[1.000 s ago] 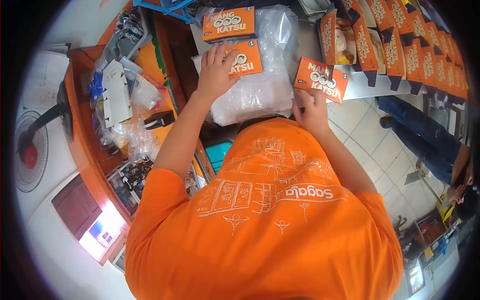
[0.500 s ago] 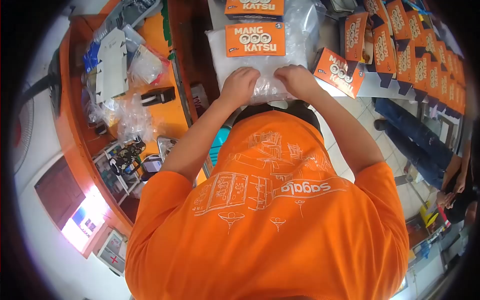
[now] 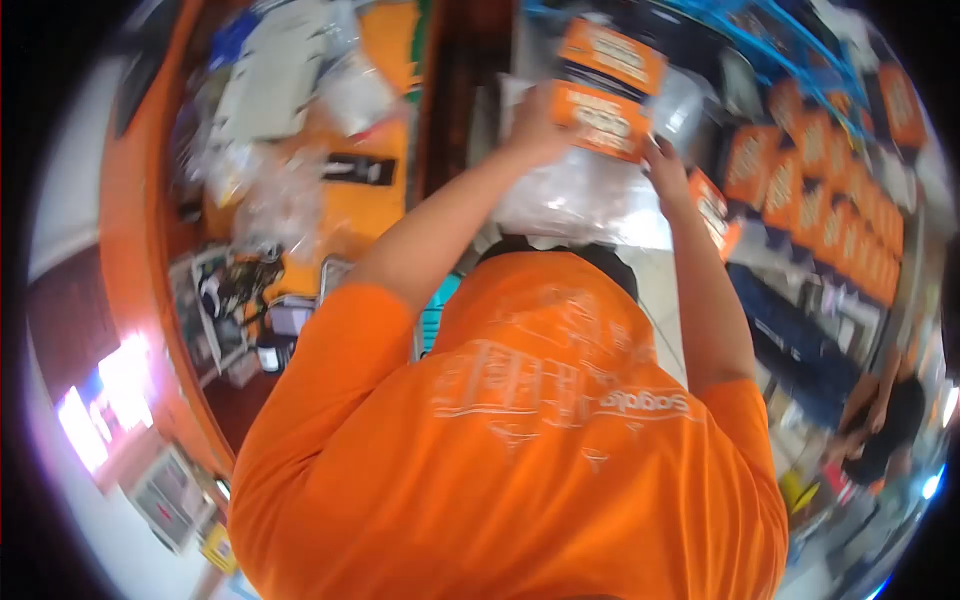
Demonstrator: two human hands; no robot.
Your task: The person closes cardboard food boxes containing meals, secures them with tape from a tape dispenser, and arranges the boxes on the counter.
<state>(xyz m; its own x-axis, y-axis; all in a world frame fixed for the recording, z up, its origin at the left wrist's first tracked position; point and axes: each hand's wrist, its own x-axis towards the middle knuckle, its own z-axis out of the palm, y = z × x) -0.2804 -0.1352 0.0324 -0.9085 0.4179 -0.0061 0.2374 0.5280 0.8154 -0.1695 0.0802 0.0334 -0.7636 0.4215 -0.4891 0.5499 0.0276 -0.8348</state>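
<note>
An orange and white box (image 3: 602,122) lettered "KATSU" is between my hands, tilted, with a second orange box (image 3: 612,52) against its far side. My left hand (image 3: 540,130) closes on the left edge of the nearer box. At its right corner, my right hand (image 3: 666,175) has its fingers bent against the edge; motion blurs the grip. Beneath the boxes lies a stack of clear plastic bags (image 3: 570,205), wrinkled and shiny.
Rows of orange boxes (image 3: 810,190) stand to the right, and a single box (image 3: 708,210) lies beside the bags. On the left, an orange table (image 3: 380,225) carries a white cardboard piece (image 3: 272,70) and loose plastic. A person (image 3: 880,420) is at the far right.
My hands have moved from the near part of the plastic bags up to the sides of the orange box. The box is now tilted, and the whole view has shifted.
</note>
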